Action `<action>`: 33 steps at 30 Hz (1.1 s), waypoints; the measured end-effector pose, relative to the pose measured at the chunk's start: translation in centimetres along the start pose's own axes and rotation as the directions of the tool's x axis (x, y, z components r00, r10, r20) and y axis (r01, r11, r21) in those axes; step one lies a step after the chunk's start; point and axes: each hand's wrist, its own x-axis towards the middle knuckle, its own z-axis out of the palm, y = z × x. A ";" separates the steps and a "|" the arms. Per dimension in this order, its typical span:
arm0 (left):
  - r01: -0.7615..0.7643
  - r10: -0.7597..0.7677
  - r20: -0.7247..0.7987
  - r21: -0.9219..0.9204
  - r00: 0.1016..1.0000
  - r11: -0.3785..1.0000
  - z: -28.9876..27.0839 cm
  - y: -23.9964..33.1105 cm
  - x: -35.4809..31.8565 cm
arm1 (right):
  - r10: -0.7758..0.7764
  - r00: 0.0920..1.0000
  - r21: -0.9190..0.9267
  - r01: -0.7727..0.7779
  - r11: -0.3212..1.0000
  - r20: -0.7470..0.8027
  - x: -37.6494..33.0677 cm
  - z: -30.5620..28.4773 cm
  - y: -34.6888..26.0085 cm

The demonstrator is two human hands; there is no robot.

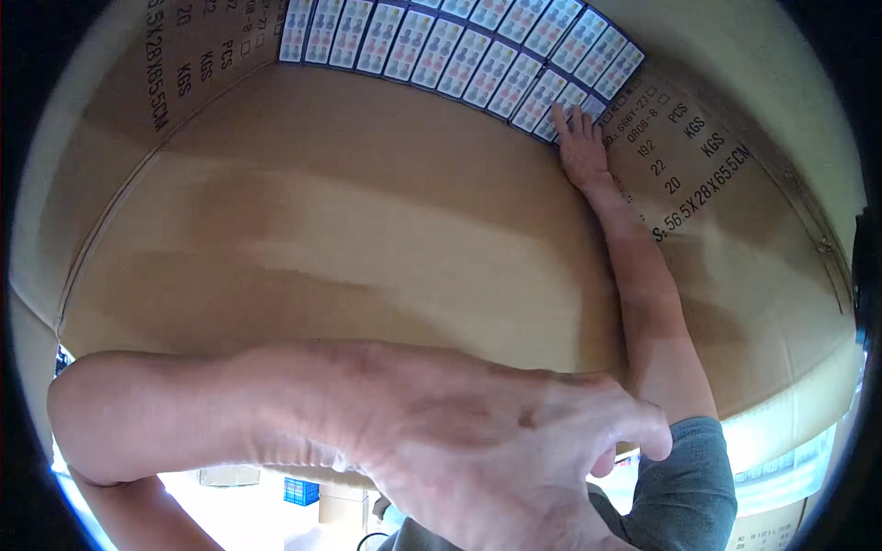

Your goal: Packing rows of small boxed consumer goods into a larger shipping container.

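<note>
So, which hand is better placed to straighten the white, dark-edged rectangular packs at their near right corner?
Probably the right: the right hand has its fingers over these packs at that corner, while the left hand is raised near the camera, away from them.

Blue crate: small in view, below and left of the left hand.
Brown cardboard box: just right of the crate, also lower left of that hand.
Pale translucent container: right of the left hand, well below the right hand.
Printed carton: below the container.
</note>
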 end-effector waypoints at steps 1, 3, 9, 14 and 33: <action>0.007 -0.007 -0.007 0.003 1.000 1.000 0.0 0.0 0.0 | -0.014 1.000 -0.026 0.014 1.000 -0.009 0.3 -0.1 -0.2; 0.018 -0.017 -0.018 0.009 1.000 1.000 0.1 -0.1 0.0 | -0.009 1.000 -0.014 0.009 1.000 -0.023 0.5 -0.5 -0.2; 0.041 -0.040 -0.045 0.025 0.998 0.999 -0.1 -0.7 0.2 | -0.036 0.999 -0.057 0.037 0.998 0.034 1.5 -1.4 -0.9; 0.064 -0.061 -0.071 0.034 0.996 0.997 -0.2 -1.3 0.1 | -0.089 0.988 0.071 0.081 0.994 0.127 2.6 -3.1 -0.9; 0.084 -0.069 -0.124 0.121 0.990 0.989 -0.9 -1.6 1.8 | -0.066 0.995 -0.068 0.071 0.995 0.074 2.3 -1.6 0.3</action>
